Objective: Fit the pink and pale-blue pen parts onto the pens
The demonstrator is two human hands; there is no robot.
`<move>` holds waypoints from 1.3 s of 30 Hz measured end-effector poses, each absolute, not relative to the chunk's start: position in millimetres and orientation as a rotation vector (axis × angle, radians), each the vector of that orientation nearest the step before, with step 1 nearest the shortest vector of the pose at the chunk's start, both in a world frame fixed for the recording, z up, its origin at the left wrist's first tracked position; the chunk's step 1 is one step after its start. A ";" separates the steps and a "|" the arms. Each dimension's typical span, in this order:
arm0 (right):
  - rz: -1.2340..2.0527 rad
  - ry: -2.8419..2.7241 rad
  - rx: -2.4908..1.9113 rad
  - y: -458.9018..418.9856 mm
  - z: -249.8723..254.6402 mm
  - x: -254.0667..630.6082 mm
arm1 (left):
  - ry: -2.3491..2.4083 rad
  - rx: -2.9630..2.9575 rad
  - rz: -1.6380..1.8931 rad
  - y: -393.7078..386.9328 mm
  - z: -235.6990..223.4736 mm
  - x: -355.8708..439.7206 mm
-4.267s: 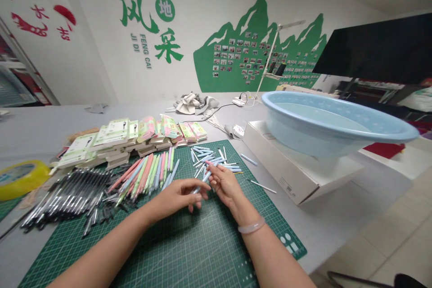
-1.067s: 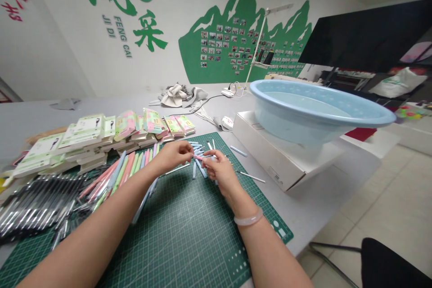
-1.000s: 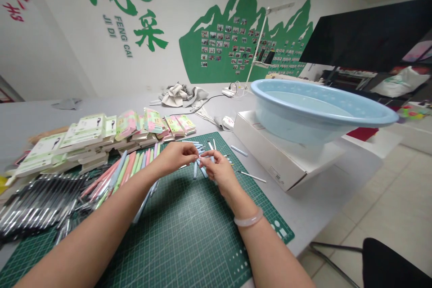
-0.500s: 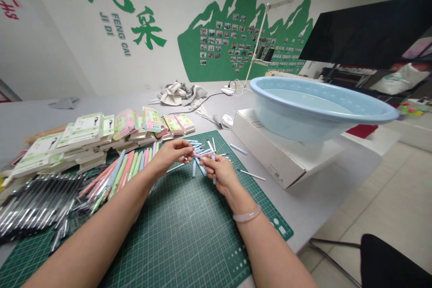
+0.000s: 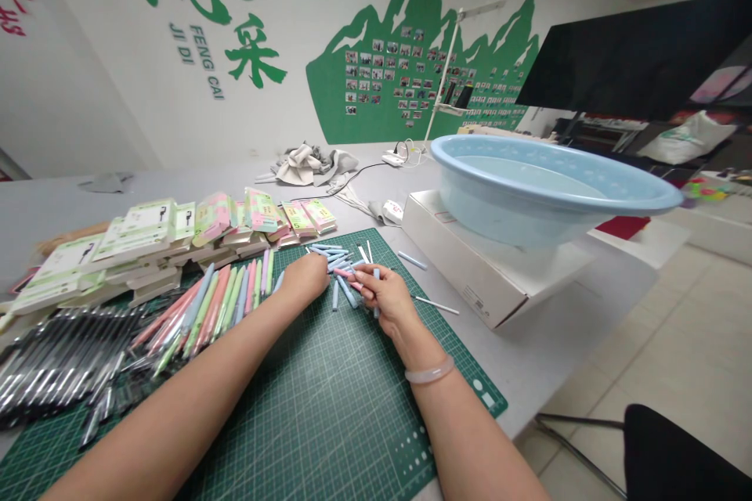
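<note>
Between the fingertips of my right hand (image 5: 385, 293) is a pink pen barrel (image 5: 344, 274). A light-blue pen barrel (image 5: 377, 293) is also held upright against its fingers. My left hand (image 5: 309, 278) is curled closed at the near left of a loose pile of light-blue pen barrels (image 5: 336, 257). Its fingertips are mostly hidden behind the back of the hand, so I cannot make out what they hold. White refill sticks (image 5: 363, 252) lie just beyond the pile. All this rests on a green cutting mat (image 5: 317, 391).
Left of my hands lie a row of coloured pens (image 5: 220, 301), many black-and-clear pens (image 5: 64, 360) and stacked pen boxes (image 5: 146, 227). A blue basin (image 5: 517, 203) stands on a white carton (image 5: 464, 266) at right. One blue barrel (image 5: 412, 260) and a thin refill (image 5: 438, 305) lie beside the mat.
My left hand has moved away from my right hand, to the left and down to the pile. The pink barrel now shows more fully in my right hand, which has stayed nearly in place.
</note>
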State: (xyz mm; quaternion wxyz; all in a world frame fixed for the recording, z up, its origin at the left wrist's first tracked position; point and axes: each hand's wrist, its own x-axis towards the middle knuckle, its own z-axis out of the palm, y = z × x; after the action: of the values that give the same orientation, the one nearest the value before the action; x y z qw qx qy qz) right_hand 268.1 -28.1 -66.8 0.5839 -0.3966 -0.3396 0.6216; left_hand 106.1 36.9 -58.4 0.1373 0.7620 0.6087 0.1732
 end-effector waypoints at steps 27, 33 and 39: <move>1.329 -0.873 -0.925 -32.8 -65.9 261.1 | 0.933 1.162 1.111 -5.4 -35.8 115.1; 1.373 -0.833 -0.935 -31.8 -66.7 261.8 | 0.924 1.204 1.120 -6.4 -39.1 113.5; 1.302 -0.868 -0.916 -35.3 -61.0 258.4 | 0.931 1.228 1.131 -10.2 -43.7 115.7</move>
State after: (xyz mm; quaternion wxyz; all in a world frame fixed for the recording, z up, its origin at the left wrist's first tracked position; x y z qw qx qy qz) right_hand 258.4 -35.3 -61.0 0.6164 -0.3977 -0.3769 0.5656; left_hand 115.7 -10.2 -43.7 0.5770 0.5247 0.3977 0.4833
